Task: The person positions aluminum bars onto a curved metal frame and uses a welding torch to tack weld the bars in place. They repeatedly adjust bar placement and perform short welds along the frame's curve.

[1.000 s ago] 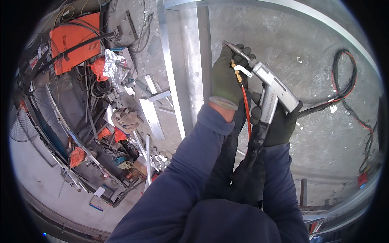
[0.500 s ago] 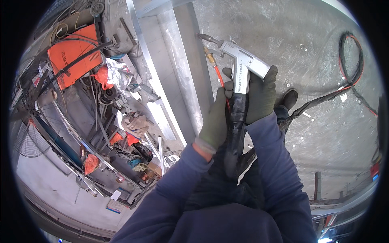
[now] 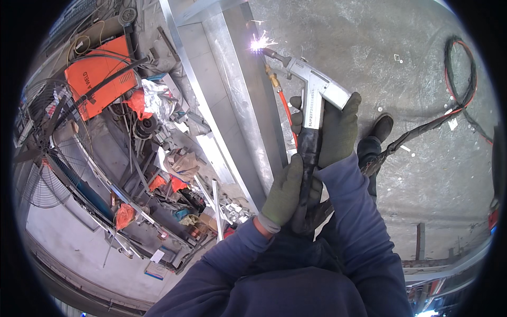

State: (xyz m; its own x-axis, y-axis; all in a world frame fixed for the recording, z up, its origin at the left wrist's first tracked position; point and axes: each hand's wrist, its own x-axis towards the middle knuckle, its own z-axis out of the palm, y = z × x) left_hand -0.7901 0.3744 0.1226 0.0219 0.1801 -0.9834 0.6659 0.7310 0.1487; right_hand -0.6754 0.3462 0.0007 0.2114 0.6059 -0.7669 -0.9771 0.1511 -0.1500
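A silver handheld welding gun (image 3: pixel 313 100) points up and left, its nozzle (image 3: pixel 275 55) at the edge of a long metal frame (image 3: pixel 240 79). Bright violet-white sparks (image 3: pixel 259 44) burst at the tip. My right hand (image 3: pixel 339 132), in a green glove, is closed round the gun's grip, with fingertips showing on its far side. Lower down, my gloved left hand (image 3: pixel 288 193) wraps the black sleeved cable (image 3: pixel 310 177) behind the handle. A thin red hose (image 3: pixel 285 108) with a brass fitting (image 3: pixel 272 76) runs along the gun's left side.
Left of the frame lie an orange welding machine (image 3: pixel 99 76), a wire-caged fan (image 3: pixel 47 142) and heaped metal scraps. A black-and-red cable (image 3: pixel 422 129) loops across the concrete floor on the right, near my shoe (image 3: pixel 382 127).
Sparks have appeared at the nozzle tip. My left hand has slid down from beside the grip to the cable. The gun has shifted only slightly.
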